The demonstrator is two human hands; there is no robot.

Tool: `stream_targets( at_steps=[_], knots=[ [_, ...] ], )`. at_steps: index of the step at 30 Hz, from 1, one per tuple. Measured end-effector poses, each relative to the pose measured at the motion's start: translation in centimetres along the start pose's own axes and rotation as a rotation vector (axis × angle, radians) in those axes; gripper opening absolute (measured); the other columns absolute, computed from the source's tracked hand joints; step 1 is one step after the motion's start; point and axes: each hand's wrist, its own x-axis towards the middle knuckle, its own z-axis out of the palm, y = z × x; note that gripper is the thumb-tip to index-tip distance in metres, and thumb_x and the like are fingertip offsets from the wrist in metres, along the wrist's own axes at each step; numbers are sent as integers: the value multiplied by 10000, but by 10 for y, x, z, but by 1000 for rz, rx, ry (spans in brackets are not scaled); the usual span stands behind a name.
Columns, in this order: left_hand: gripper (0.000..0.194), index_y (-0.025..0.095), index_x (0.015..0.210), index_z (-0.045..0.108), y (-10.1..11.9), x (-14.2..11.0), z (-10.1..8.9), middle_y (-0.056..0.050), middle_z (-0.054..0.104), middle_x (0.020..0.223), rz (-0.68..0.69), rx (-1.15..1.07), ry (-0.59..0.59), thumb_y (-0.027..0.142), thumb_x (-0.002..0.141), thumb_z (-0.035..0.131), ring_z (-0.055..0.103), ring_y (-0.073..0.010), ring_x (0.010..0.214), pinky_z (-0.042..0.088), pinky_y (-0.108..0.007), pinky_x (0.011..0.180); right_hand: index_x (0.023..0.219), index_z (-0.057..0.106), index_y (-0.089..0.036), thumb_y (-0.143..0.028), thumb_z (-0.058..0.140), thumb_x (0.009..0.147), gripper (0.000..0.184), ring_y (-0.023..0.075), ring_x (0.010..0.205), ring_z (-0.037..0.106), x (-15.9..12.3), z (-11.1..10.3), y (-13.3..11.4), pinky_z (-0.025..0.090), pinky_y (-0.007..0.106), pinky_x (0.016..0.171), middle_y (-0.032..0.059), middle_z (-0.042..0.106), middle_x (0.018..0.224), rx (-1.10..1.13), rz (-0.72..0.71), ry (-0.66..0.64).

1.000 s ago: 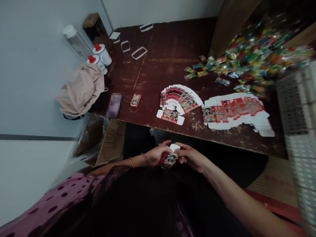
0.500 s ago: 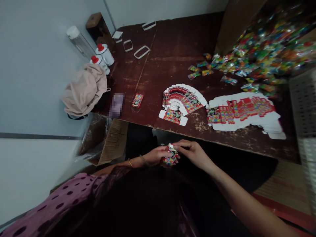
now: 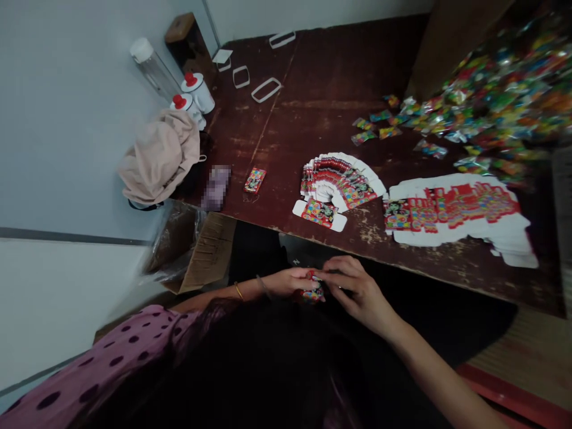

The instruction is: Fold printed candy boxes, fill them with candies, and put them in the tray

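Below the table edge, my left hand (image 3: 292,282) is closed around a small printed carton (image 3: 311,294), red with bright coloured pictures. My right hand (image 3: 357,292) has its bent fingertips on the carton's upper end, partly hiding it. No white flap stands out there. On the table beyond, a fan of flattened cartons (image 3: 342,179) lies behind a single flat carton (image 3: 319,213) with white end flaps. A spread row of flat cartons (image 3: 451,208) lies to its right. One folded carton (image 3: 255,180) lies further left.
Wrapped sweets (image 3: 491,107) are heaped at the right, some loose on the wooden table (image 3: 326,119). White frames (image 3: 266,90), lidded mugs (image 3: 199,95), a bottle (image 3: 154,65) and a beige cloth bag (image 3: 161,155) are at the left. Below stands a cardboard box (image 3: 208,250).
The carton's white flap stood up, then was bent down by my right hand, and no longer shows. My left hand keeps hold of the carton. The view has shifted slightly left.
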Motion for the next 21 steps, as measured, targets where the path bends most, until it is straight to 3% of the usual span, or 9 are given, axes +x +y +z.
stream_targets(
  at_steps=[3,6,9,12,14,16,18,19,21],
  knots=[
    [510,145,1071,627,1,0,1,-60,663,879,-6,19,40,441,685,784,608,-117,741,434,-244,695,1105,697,-358,-235,569,870,294,259,1115,535,-1,8,-4,391,494,992,53,635,1130,77,70,-8],
    [533,136,1118,624,8,4,7,-84,658,921,147,-22,119,425,696,774,615,-135,778,445,-252,713,1237,594,-338,-313,667,815,430,257,1201,511,-5,31,-6,404,459,1020,56,563,1288,413,349,136],
    [475,152,1083,624,24,7,9,-78,646,964,414,-31,335,378,694,776,615,-156,853,458,-263,773,1228,555,-320,-401,747,733,537,229,1007,620,-7,49,-6,506,387,887,42,657,1096,828,574,116],
    [362,145,911,628,45,3,-2,-10,624,827,501,147,486,351,662,793,578,-106,729,447,-222,709,1050,647,-277,-452,672,795,310,196,808,633,-1,36,-5,520,333,780,26,679,879,818,648,74],
    [358,138,840,631,58,-2,-11,25,596,728,386,359,390,357,624,813,526,-79,628,417,-194,618,995,688,-266,-445,608,844,248,206,843,632,11,14,-4,504,335,809,39,687,907,635,564,63],
    [368,138,803,642,67,-5,-17,40,580,677,242,546,203,370,589,832,504,-73,593,393,-181,566,1013,710,-271,-415,561,878,247,228,926,636,31,-13,3,492,354,854,52,698,988,470,419,-63],
    [388,149,831,648,73,-3,-17,34,590,694,152,588,26,416,609,820,529,-84,607,400,-183,555,1070,707,-276,-380,524,900,270,242,964,641,58,-45,23,493,377,863,57,705,1036,295,289,-170],
    [412,158,874,643,74,1,-15,24,599,725,127,552,-48,450,632,802,551,-93,622,411,-189,550,1097,697,-277,-365,511,904,282,242,956,647,73,-65,39,499,382,848,56,709,1037,166,242,-159],
    [485,178,993,613,75,14,-9,-7,620,823,127,425,-132,508,670,763,591,-113,658,431,-199,533,1074,692,-250,-331,493,894,280,240,894,651,107,-110,78,501,390,795,71,714,980,-215,183,83]
  ],
)
